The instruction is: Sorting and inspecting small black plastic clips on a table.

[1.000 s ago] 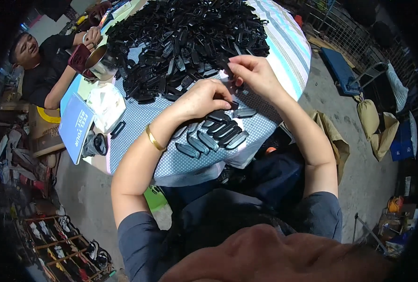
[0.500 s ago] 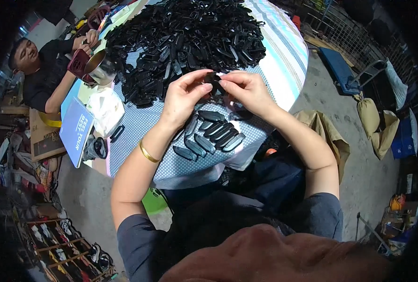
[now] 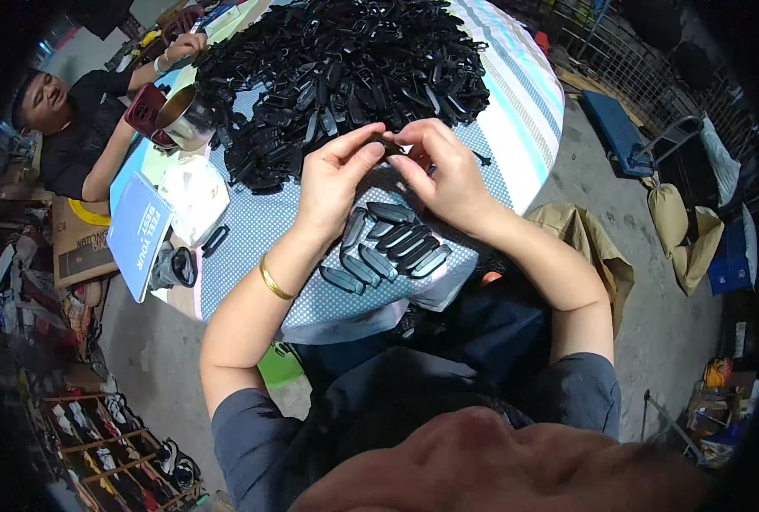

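Observation:
My left hand (image 3: 335, 181) pinches a small black plastic part (image 3: 388, 147) between thumb and fingertips. My right hand (image 3: 449, 177) has its fingers curled and thumb bent at the part's other end. Both hands meet above the table, just in front of a big heap of black plastic pieces (image 3: 354, 68). The part's shape is mostly hidden by my fingers. Below my hands, several long, narrow black pieces with rounded ends (image 3: 410, 246) lie close together in slanting rows on the dotted tablecloth (image 3: 256, 256).
At left are a metal mug (image 3: 185, 121), a dark red container (image 3: 145, 109), a white plastic bag (image 3: 194, 198) and a blue notebook (image 3: 141, 232). A co-worker (image 3: 77, 128) sits at far left, one hand at the heap. A blue platform trolley (image 3: 614, 132) stands on the floor at right.
My right fingers have curled more and shifted around the small black part. The co-worker's hand has moved from above the mug towards the heap. The rows of pieces look unchanged.

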The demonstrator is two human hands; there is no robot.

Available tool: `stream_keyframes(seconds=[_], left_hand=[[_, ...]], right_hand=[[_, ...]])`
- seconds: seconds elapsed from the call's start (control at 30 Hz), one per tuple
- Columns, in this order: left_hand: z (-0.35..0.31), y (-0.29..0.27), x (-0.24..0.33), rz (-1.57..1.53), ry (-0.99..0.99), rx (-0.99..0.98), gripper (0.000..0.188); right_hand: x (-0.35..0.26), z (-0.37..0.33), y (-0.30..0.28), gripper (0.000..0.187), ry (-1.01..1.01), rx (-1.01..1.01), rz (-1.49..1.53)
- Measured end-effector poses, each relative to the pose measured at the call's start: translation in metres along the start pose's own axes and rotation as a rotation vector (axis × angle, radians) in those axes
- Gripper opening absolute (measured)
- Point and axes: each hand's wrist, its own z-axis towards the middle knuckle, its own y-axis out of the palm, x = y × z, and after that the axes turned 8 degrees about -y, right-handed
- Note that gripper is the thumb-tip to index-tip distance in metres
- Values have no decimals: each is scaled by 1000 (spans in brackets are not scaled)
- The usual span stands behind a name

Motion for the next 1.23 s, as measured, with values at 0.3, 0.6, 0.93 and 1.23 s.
stream_keyframes(seconds=[0.3,0.6,0.93,1.23], left_hand=[[-1,-12,5,35,97,-177,23],[-5,-9,11,154,-6,-116,23],[-9,-7,11,807,23,-314,31],[26,-84,37,1420,543,484,31]], right_hand=[[-5,1,-8,27,159,-208,206],[-4,-5,-6,30,172,-240,120],[29,0,-27,28,152,-414,-407],[36,-2,-24,38,98,-464,-354]])
